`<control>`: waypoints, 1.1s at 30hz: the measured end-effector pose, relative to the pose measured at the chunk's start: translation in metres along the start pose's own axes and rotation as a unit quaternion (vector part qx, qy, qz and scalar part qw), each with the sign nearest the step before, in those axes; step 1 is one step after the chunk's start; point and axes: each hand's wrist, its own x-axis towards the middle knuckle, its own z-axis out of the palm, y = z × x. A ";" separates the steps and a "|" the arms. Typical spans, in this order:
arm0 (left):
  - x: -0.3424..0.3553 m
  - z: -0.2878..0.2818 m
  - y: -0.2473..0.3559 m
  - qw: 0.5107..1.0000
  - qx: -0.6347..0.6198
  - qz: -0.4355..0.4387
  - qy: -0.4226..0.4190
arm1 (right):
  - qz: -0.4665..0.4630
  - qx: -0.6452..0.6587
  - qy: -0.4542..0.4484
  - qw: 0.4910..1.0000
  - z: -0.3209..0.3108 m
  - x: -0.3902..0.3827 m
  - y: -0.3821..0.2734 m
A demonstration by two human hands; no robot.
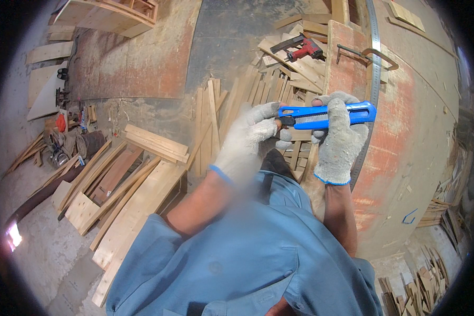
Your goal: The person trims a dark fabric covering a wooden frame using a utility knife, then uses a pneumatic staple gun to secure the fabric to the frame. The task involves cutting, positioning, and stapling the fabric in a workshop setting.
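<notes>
A blue plastic utility knife (337,113) is held level in front of my body. My right hand (338,138), in a pale knitted glove, grips the knife's body with the thumb laid across it. My left hand (253,131), gloved alike and partly hazy in the picture, pinches at the black part at the knife's left end. Whether a blade is out is too small to tell. Just right of the hands runs a long steel ruler (375,63) along a reddish board (384,195).
A red nail gun (305,50) lies on scrap boards beyond my hands. A clamp (366,58) sits across the ruler. Planks (137,205) and loose strips are piled at left, with a wooden box (105,16) at back left and more offcuts (421,279) at lower right.
</notes>
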 end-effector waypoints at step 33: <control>-0.024 0.017 -0.006 0.991 0.070 -0.102 -0.040 | 0.124 0.013 0.014 0.992 0.001 0.013 0.026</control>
